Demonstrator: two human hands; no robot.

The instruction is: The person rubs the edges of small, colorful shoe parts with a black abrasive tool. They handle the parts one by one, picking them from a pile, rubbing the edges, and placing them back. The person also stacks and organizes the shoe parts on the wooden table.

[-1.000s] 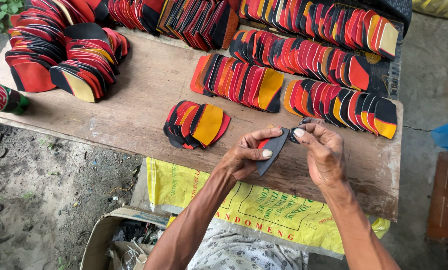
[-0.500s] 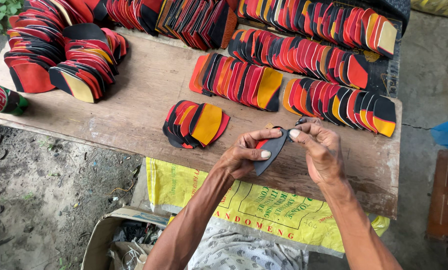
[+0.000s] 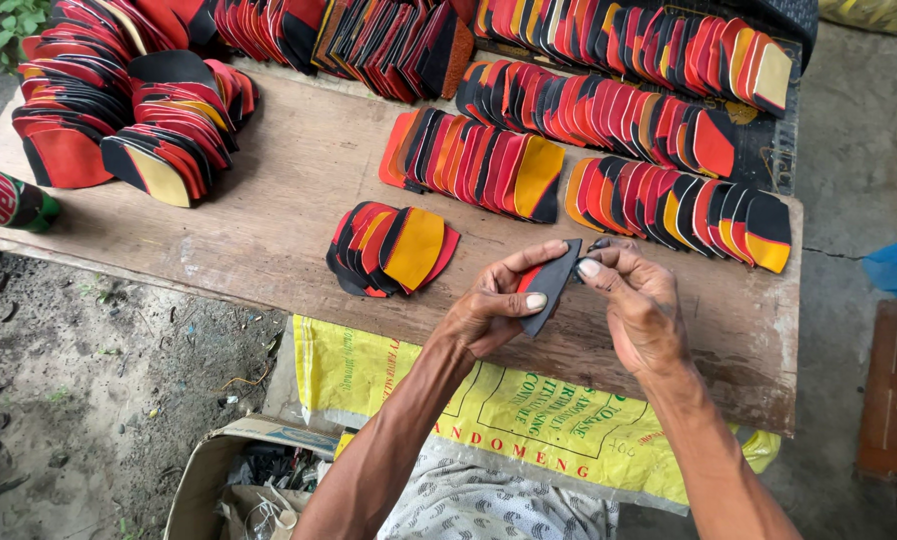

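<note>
Both hands, left hand and right hand, are pinching a dark cut piece with closed fingers over the wooden worktop, just right of a small fanned pile; rows of red-black pieces are lying beyond.

Matt, leathery black-and-red cut piece; rough, weathered wood plank table; woven plastic yellow sack; torn cardboard box; glossy bottle.
</note>
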